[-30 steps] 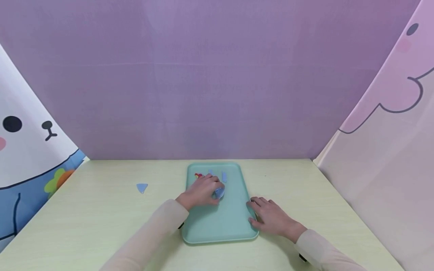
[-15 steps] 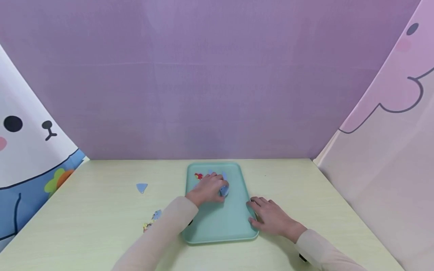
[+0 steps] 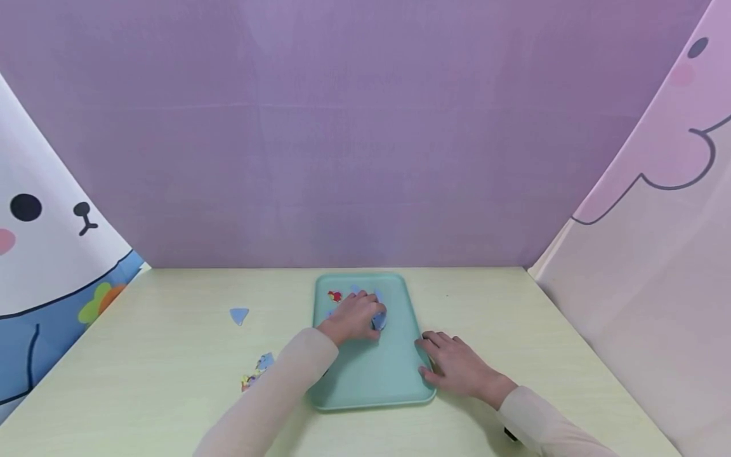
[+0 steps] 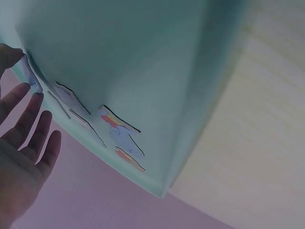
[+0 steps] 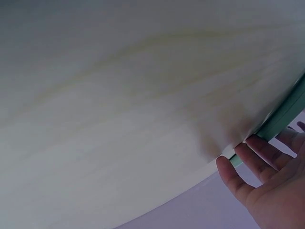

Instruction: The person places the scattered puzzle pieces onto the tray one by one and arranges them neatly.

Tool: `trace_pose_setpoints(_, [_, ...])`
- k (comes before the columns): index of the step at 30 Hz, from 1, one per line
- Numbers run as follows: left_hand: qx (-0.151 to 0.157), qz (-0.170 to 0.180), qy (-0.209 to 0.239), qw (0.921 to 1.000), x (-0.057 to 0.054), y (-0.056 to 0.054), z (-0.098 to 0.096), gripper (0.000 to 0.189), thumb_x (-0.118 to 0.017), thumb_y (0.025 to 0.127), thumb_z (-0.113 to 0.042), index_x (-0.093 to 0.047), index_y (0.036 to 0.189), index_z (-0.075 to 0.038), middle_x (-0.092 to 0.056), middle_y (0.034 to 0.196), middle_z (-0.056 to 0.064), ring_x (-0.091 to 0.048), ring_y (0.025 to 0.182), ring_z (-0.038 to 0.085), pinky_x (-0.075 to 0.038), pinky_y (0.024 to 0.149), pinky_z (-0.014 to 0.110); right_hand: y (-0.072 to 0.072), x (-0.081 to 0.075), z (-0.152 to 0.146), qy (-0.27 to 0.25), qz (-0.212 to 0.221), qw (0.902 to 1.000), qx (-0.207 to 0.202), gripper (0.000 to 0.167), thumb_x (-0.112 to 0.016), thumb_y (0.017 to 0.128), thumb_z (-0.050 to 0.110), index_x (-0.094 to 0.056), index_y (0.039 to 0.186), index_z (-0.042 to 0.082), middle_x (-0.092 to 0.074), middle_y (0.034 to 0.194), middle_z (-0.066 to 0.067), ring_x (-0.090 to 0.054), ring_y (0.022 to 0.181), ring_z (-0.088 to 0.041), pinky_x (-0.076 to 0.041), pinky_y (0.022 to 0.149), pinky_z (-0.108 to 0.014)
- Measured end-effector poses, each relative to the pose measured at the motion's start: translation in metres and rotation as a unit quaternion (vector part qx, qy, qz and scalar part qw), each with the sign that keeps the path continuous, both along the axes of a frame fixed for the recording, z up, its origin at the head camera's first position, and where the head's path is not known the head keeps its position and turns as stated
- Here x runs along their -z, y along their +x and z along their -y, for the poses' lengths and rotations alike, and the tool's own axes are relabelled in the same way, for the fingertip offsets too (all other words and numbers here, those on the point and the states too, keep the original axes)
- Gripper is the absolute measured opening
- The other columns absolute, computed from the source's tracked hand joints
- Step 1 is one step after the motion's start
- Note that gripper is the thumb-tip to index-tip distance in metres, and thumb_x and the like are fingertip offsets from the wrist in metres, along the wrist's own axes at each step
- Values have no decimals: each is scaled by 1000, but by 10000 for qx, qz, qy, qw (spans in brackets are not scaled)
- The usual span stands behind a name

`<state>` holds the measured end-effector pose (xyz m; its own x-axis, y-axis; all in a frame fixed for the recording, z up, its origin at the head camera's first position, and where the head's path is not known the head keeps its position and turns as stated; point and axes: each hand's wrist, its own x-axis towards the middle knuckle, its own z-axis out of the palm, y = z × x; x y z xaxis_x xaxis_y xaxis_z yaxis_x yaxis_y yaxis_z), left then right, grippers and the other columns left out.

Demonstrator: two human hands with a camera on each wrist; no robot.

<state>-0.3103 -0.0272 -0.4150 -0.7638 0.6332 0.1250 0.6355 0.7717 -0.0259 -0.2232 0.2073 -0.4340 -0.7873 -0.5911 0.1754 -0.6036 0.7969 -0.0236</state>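
Observation:
My left hand (image 3: 356, 317) is over the upper half of a green tray (image 3: 371, 387). Its thumb and fingertips pinch a blue puzzle piece (image 4: 31, 74), which stands tilted close over the tray floor in the left wrist view. Several other flat printed pieces lie near the tray's far end, among them a red and yellow piece (image 3: 334, 296) and a large blue one with red and yellow print (image 4: 123, 131). My right hand (image 3: 457, 365) rests at the tray's right rim, fingers loosely extended and touching the edge; the right wrist view shows its fingertips against the green rim (image 5: 281, 114).
Left of the tray, a blue triangular piece (image 3: 239, 316) lies on the pale wooden table (image 3: 143, 368). Nearer me, a few printed pieces (image 3: 258, 370) lie partly hidden by the left sleeve (image 3: 280, 387). A purple backdrop (image 3: 365, 139) rises at the table's far edge.
My left hand has shifted a little right with the blue piece, then nearly stopped. Printed pieces beside the left sleeve and in the tray have come into sight. The right hand stays put.

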Motion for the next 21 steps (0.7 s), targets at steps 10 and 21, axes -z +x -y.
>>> trace_pose_setpoints(10, [-65, 310, 290, 9991, 6, -4, 6, 36, -68, 78, -36, -64, 110, -20, -61, 104, -4, -49, 89, 16, -43, 78, 35, -1, 1, 0, 11, -11, 10000, 11, 47, -55, 87, 37, -53, 123, 6, -53, 123, -11, -51, 112, -27, -46, 83, -49])
trace_pose_setpoints(21, [-43, 397, 585, 9975, 12, -6, 11, 39, -68, 79, -37, -61, 114, -19, -61, 112, -3, -53, 98, 19, -44, 82, 38, -1, 0, 0, 33, -45, 10000, 27, 48, -55, 87, 37, -53, 123, 6, -53, 123, -12, -51, 113, -27, -46, 83, -49])
